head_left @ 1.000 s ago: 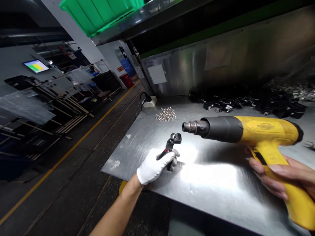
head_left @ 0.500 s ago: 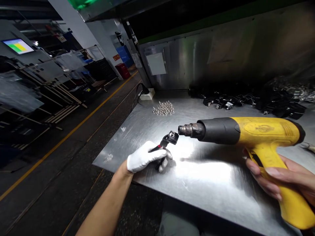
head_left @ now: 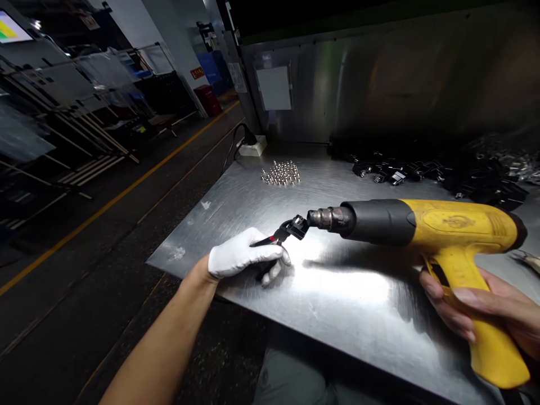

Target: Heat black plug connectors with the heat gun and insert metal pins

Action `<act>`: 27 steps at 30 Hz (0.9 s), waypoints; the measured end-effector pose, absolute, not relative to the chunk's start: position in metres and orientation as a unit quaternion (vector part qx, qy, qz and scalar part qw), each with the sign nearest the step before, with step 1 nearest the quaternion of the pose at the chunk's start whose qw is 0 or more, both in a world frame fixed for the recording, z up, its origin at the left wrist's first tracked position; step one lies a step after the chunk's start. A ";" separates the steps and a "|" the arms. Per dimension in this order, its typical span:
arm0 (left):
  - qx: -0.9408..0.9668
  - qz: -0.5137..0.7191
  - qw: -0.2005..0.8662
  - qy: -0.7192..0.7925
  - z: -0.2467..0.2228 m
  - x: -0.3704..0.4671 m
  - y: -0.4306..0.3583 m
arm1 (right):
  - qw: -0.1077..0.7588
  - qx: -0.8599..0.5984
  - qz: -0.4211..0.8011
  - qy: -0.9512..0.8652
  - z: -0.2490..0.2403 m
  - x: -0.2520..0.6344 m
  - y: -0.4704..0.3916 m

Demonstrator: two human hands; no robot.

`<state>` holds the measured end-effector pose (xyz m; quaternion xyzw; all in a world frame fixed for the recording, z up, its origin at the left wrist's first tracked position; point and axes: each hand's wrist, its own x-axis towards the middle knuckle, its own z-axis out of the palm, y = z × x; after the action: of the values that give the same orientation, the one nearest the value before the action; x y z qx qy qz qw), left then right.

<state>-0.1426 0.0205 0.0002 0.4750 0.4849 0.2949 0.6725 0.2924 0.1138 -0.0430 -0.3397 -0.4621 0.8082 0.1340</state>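
Observation:
My left hand (head_left: 248,256), in a white glove, is closed around the handles of dark pliers (head_left: 280,232) with a touch of red on them. The pliers' jaws hold a small black part with a metal fitting (head_left: 299,223). Bare, my right hand (head_left: 481,301) grips the handle of a yellow and black heat gun (head_left: 455,222). The gun lies level, its stepped metal nozzle (head_left: 331,218) pointing left. The nozzle tip is right beside the black part; whether they touch I cannot tell.
Small metal fittings (head_left: 280,173) stand grouped on the steel table (head_left: 236,202). A white power socket (head_left: 252,147) with a black plug is at its back left corner. Black parts (head_left: 396,171) are piled along the back right, below a metal panel (head_left: 337,90). A floor aisle runs along the left.
The black part in the pliers has tilted and come closer to the nozzle tip. My left hand has shifted slightly left and up in view. The camera view has moved a little.

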 end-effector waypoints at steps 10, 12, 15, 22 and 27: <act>0.473 0.277 0.673 0.496 0.002 -0.144 0.021 | 0.162 -0.370 0.791 -0.459 -0.035 0.286 0.110; 0.471 0.277 0.675 0.496 0.001 -0.145 0.021 | 0.161 -0.374 0.790 -0.458 -0.034 0.286 0.109; 0.475 0.278 0.673 0.493 0.001 -0.145 0.021 | 0.159 -0.375 0.790 -0.459 -0.034 0.287 0.110; 0.473 0.279 0.682 0.482 -0.001 -0.146 0.022 | 0.159 -0.372 0.788 -0.465 -0.033 0.284 0.111; 0.469 0.274 0.696 0.470 -0.002 -0.147 0.025 | 0.188 -0.402 0.777 -0.447 -0.029 0.282 0.107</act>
<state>-0.1475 0.0249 -0.0016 0.4688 0.4702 0.2742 0.6956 0.2818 0.1068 -0.0293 -0.4018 -0.4472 0.7768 0.1875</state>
